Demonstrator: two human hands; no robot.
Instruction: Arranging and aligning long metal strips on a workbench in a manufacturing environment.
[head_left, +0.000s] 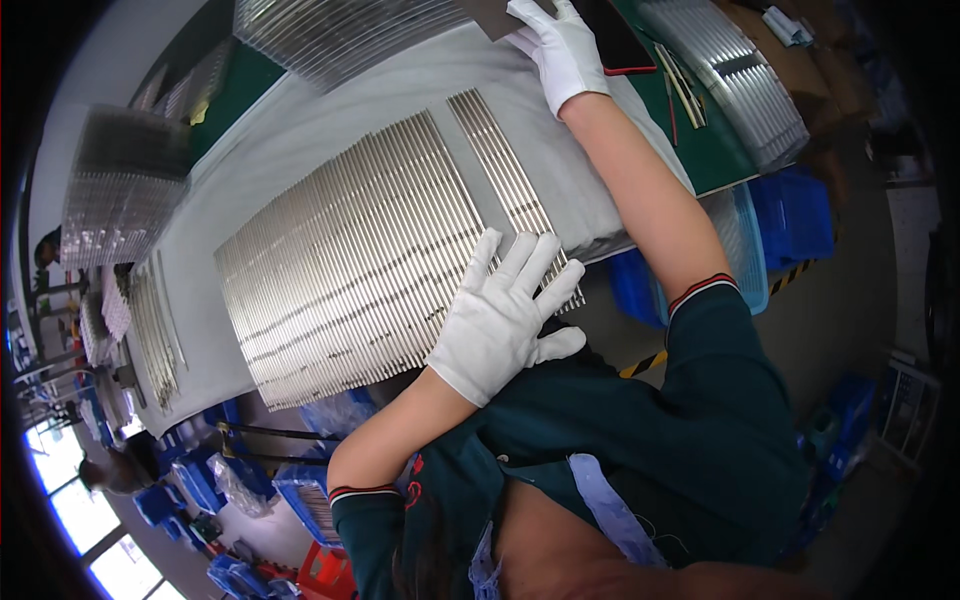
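Note:
My left hand [500,325], in a white glove, lies with spread fingers over the near ends of a narrow group of slim silvery metal strips [500,165]. To its left, a wide row of similar strips [350,260] lies side by side on the pale cloth, with dark marks crossing it in lines. My right hand [562,55], also gloved in white, reaches to the far side. Its fingers close on the edge of a dark flat plate [492,14], which the top of the picture cuts off. Beside that hand lies a dark panel with a red edge [618,42].
Stacks of clear ribbed trays stand at the far side [340,40], far left [125,190] and far right [730,75]. Thin tools [682,85] lie on the green tabletop [715,150]. Blue bins [790,215] sit below the table's right edge. More strips [155,330] lie at left.

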